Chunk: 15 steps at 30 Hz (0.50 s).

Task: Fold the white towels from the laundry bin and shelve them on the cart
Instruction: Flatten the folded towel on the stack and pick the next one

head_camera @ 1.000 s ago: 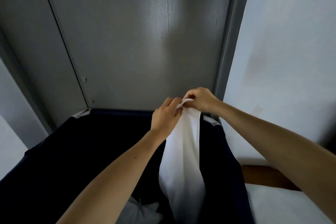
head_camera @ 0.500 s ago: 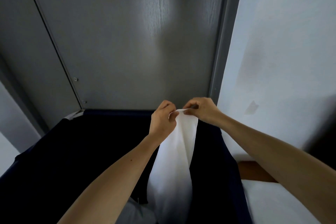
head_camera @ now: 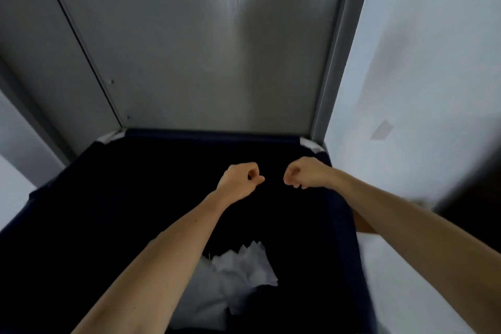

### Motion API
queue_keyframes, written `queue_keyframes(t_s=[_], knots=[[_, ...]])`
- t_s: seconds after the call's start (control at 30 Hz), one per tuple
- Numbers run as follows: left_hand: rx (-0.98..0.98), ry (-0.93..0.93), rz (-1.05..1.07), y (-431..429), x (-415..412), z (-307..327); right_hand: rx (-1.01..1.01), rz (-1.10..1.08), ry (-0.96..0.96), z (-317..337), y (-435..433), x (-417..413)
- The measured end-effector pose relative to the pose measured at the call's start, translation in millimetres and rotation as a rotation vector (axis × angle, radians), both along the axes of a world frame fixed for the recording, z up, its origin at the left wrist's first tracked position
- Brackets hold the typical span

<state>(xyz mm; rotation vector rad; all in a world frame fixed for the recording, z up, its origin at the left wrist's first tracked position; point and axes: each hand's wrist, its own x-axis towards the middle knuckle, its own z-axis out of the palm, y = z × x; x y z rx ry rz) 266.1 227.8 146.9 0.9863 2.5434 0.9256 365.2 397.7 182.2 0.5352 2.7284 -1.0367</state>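
A dark navy fabric laundry bin (head_camera: pixel 81 171) fills the lower half of the view. Crumpled white towels (head_camera: pixel 238 271) lie at its bottom, partly hidden by my left forearm. My left hand (head_camera: pixel 240 180) and my right hand (head_camera: pixel 306 172) hover side by side above the bin's far half, a small gap between them. Both have their fingers curled into loose fists, and nothing shows in either one. No cart is in view.
A grey door (head_camera: pixel 203 49) with a metal frame (head_camera: pixel 333 62) stands right behind the bin. A white wall (head_camera: pixel 433 62) runs along the right. A white surface (head_camera: pixel 401 293) and a brown wooden strip (head_camera: pixel 363 226) sit beside the bin's right side.
Both hands were pinching the top edge of a hanging white towel. The towel has left them and now lies crumpled in the bin; the hands have moved slightly apart.
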Motion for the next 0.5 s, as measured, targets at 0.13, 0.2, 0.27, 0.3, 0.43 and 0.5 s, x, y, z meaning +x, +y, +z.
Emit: queue_keyframes(t_s=[0.13,0.2,0.27,0.3,0.43,0.5], knots=[[-0.037,-0.091,-0.012,-8.9,11.8,-27.4,-0.038,0.029,-0.082,-27.7,-10.1,3.7],[-0.074,-0.137,-0.040,-13.1,18.3,-42.2,-0.062,0.055,-0.120,-45.9,-16.4,4.7],[-0.102,-0.154,-0.053,-17.0,22.3,-55.2,-0.087,0.077,-0.154,-63.8,-20.6,3.2],[-0.113,-0.160,-0.055,-18.6,22.6,-61.4,-0.098,0.086,-0.170,-72.3,-22.1,2.0],[-0.191,-0.231,-0.041,-24.7,27.6,-94.1,-0.116,0.164,-0.300,-110.4,-29.1,-1.9],[-0.213,-0.264,0.010,-24.8,28.6,-112.8,-0.114,0.185,-0.359,-131.7,-28.0,-5.4]])
